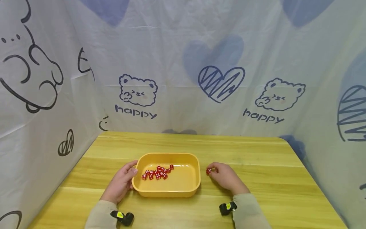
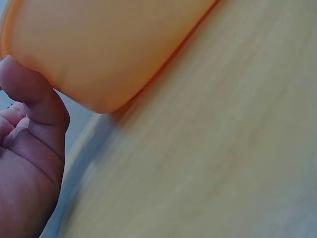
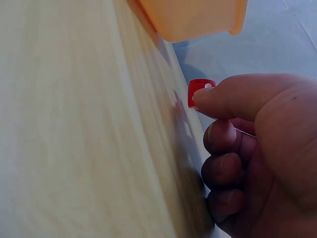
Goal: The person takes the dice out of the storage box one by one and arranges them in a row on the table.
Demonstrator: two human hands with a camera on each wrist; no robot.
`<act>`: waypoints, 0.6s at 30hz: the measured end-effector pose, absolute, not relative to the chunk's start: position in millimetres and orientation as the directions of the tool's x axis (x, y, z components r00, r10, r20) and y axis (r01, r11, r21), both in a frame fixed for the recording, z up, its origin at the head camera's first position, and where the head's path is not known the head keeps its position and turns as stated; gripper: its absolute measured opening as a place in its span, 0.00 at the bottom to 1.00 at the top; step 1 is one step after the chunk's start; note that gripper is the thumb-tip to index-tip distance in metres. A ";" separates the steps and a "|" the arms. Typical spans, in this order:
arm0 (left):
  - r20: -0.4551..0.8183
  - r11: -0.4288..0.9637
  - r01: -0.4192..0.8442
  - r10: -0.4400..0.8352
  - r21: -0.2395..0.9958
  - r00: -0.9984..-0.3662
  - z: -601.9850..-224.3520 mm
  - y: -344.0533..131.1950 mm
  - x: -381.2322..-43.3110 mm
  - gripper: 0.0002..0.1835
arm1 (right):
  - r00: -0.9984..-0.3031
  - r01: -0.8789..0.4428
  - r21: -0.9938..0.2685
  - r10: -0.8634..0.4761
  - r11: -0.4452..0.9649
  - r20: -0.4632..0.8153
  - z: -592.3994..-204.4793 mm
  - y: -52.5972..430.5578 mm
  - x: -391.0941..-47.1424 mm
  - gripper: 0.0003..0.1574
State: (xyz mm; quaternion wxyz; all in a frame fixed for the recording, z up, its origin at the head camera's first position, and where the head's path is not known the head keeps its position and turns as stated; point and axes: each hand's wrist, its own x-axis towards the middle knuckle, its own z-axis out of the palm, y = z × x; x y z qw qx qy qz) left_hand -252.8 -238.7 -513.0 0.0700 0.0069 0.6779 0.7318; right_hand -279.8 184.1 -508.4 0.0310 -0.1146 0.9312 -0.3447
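A yellow plastic tray [image 1: 183, 183] with rounded corners sits on the table. Several red dice [image 1: 158, 175] with white pips lie in its left and middle part. My left hand [image 1: 121, 180] grips the tray's left end, thumb at the rim; the left wrist view shows that thumb [image 2: 29, 87] against the tray wall [image 2: 109, 54]. Right of the tray, my right hand [image 1: 226, 176] pinches one red die [image 1: 209, 171] between thumb and forefinger. In the right wrist view the die [image 3: 198, 89] pokes out past the thumb tip, the other fingers curled below.
The wood-grain table [image 1: 266, 171] reaches back to a white cloth [image 1: 177, 105] printed with hearts and bears, which also hangs at both sides. Each wrist wears a small black camera, one on the left sleeve [image 1: 123, 218] and one on the right [image 1: 227, 208].
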 end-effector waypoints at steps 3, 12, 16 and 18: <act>-0.083 -0.070 -0.091 0.112 0.993 -0.990 -513.1 -238.9 -252.6 0.29 | -0.971 -0.194 -0.645 -0.238 0.739 0.020 -509.5 183.8 -279.8 0.09; -0.086 -0.061 -0.093 0.114 0.994 -0.990 -513.3 -238.6 -253.0 0.29 | -0.970 -0.209 -0.624 -0.239 0.753 0.036 -509.1 183.9 -278.6 0.10; -0.092 -0.071 -0.100 0.112 0.992 -0.989 -512.5 -238.7 -252.8 0.29 | -0.970 -0.206 -0.619 -0.241 0.758 0.029 -508.9 183.0 -278.6 0.10; -0.093 -0.074 -0.101 0.112 0.992 -0.989 -512.1 -238.5 -252.5 0.29 | -0.972 -0.196 -0.618 -0.235 0.762 0.018 -508.5 182.6 -279.0 0.10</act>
